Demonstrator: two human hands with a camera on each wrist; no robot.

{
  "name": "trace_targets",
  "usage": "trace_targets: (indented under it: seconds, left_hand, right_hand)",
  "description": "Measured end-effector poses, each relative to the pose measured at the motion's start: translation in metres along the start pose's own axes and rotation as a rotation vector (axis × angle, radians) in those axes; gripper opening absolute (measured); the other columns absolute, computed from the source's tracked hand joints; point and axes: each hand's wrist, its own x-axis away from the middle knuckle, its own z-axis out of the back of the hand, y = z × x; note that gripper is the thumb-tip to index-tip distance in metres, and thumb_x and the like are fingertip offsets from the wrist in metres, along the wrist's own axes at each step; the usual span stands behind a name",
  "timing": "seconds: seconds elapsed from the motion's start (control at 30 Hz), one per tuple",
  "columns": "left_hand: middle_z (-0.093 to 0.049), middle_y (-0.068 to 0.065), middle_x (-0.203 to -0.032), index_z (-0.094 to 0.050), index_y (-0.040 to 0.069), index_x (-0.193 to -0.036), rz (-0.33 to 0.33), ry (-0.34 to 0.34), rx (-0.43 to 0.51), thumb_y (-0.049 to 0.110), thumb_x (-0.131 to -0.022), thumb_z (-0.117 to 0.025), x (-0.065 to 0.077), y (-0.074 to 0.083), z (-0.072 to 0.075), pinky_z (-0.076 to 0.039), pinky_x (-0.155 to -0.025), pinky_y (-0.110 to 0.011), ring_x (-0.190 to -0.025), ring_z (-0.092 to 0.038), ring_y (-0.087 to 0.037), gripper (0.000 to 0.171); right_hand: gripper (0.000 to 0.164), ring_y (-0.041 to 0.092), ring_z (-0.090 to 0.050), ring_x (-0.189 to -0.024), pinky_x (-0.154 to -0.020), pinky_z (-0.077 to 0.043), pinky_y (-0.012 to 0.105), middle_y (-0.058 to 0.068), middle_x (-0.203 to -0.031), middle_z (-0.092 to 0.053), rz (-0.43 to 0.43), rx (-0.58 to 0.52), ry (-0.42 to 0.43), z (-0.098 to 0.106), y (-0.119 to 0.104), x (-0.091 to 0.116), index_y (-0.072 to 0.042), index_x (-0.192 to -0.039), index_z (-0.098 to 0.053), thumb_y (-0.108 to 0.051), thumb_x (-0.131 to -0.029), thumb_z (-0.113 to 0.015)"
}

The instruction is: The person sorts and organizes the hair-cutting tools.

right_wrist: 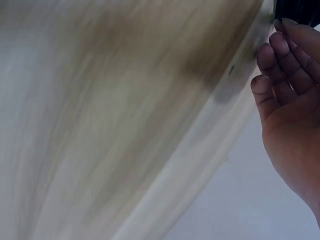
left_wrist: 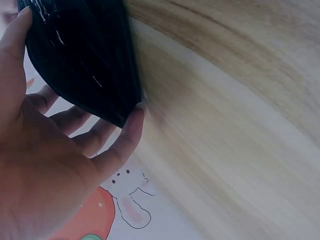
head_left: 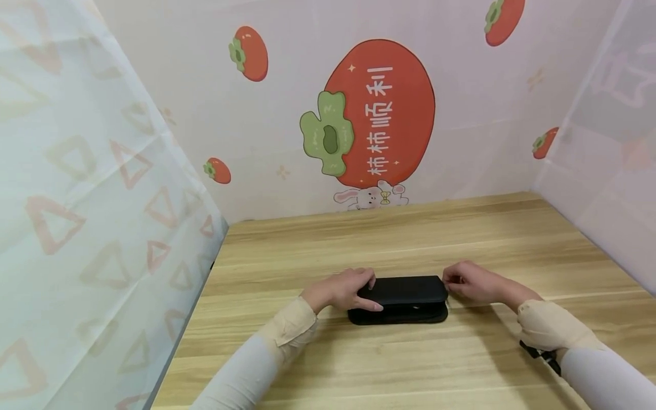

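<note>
A long black zip case lies on the wooden table, its front side gaping along the zipper. My left hand holds its left end, thumb at the front and fingers over the top and far side. In the left wrist view, the same case shows zipper teeth and a shiny lining between thumb and fingers of the left hand. At the case's right end is my right hand. The right wrist view shows its thumb and index fingertip pinched together at the case's edge; whether they grip a zipper pull is hidden.
The wooden table ends at a back wall sheet printed with persimmons and a rabbit. A patterned sheet hangs along the left side, and another pale sheet stands along the right.
</note>
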Motion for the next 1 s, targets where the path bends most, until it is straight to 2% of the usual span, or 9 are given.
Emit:
trace_targets:
  seconds: [0.2,0.3,0.37,0.43,0.5,0.67,0.83,1.0]
  left_hand:
    - [-0.052,0.002,-0.107,-0.048,0.02,-0.113,0.025,-0.012,-0.03,0.061,-0.093,-0.066,0.0,0.002,0.002,-0.044,-0.081,-0.03,-0.092,-0.051,-0.016,0.049]
    - [-0.055,-0.002,-0.129,-0.05,0.021,-0.135,0.018,-0.021,-0.056,0.062,-0.094,-0.064,-0.001,0.003,0.0,-0.047,-0.098,-0.033,-0.114,-0.055,-0.018,0.06]
    - [-0.05,-0.006,-0.145,-0.046,0.025,-0.15,0.014,-0.032,-0.063,0.062,-0.095,-0.062,-0.001,0.003,-0.001,-0.043,-0.109,-0.039,-0.131,-0.05,-0.022,0.068]
    - [-0.042,-0.009,-0.156,-0.039,0.032,-0.158,0.012,-0.044,-0.063,0.061,-0.097,-0.06,0.0,0.002,-0.003,-0.036,-0.117,-0.044,-0.143,-0.041,-0.027,0.071]
    - [-0.039,-0.01,-0.158,-0.04,0.036,-0.158,0.011,-0.054,-0.046,0.06,-0.097,-0.06,0.0,0.002,-0.004,-0.034,-0.118,-0.046,-0.145,-0.038,-0.029,0.068]
    - [-0.04,-0.01,-0.157,-0.043,0.036,-0.156,-0.001,-0.048,-0.024,0.059,-0.097,-0.061,0.001,0.001,-0.007,-0.035,-0.117,-0.045,-0.143,-0.04,-0.029,0.066]
    - [-0.043,-0.008,-0.153,-0.044,0.038,-0.156,0.005,-0.042,-0.04,0.061,-0.096,-0.061,0.001,0.002,-0.008,-0.04,-0.113,-0.042,-0.136,-0.044,-0.026,0.066]
    - [-0.045,-0.007,-0.151,-0.043,0.041,-0.155,0.02,-0.044,-0.089,0.064,-0.096,-0.059,0.001,0.001,-0.006,-0.044,-0.108,-0.041,-0.132,-0.047,-0.024,0.066]
  right_hand:
    - [0.019,0.0,-0.046,-0.065,-0.059,-0.041,0.024,-0.012,-0.073,-0.056,0.004,0.05,0.025,0.003,-0.005,0.013,-0.017,-0.085,-0.066,-0.001,-0.096,-0.065]
    - [0.021,-0.001,-0.045,-0.063,-0.058,-0.041,0.022,-0.014,-0.071,-0.054,0.025,0.071,0.052,-0.001,-0.007,0.017,-0.018,-0.084,-0.065,0.001,-0.094,-0.065]
    - [0.022,-0.001,-0.044,-0.063,-0.057,-0.04,0.022,-0.014,-0.07,-0.052,0.038,0.083,0.073,-0.005,-0.007,0.017,-0.018,-0.083,-0.065,0.002,-0.094,-0.066]
    - [0.022,-0.001,-0.044,-0.063,-0.058,-0.04,0.023,-0.014,-0.07,-0.052,0.025,0.083,0.087,-0.009,-0.007,0.015,-0.018,-0.083,-0.064,0.001,-0.094,-0.066]
    - [0.021,0.0,-0.045,-0.064,-0.06,-0.04,0.023,-0.014,-0.071,-0.053,-0.009,0.08,0.091,-0.012,-0.007,0.012,-0.018,-0.084,-0.065,-0.001,-0.095,-0.066]
    - [0.023,0.001,-0.043,-0.063,-0.061,-0.037,0.024,-0.012,-0.07,-0.05,-0.079,0.062,0.054,-0.014,-0.007,0.003,-0.018,-0.081,-0.061,-0.005,-0.099,-0.063]
    - [0.026,0.001,-0.04,-0.061,-0.059,-0.036,0.023,-0.011,-0.067,-0.046,-0.051,0.071,0.015,-0.008,-0.009,0.002,-0.018,-0.078,-0.057,-0.003,-0.099,-0.062]
    - [0.027,0.0,-0.04,-0.061,-0.059,-0.036,0.023,-0.014,-0.067,-0.046,0.005,0.13,0.018,-0.002,-0.016,0.005,-0.019,-0.076,-0.059,-0.003,-0.098,-0.063]
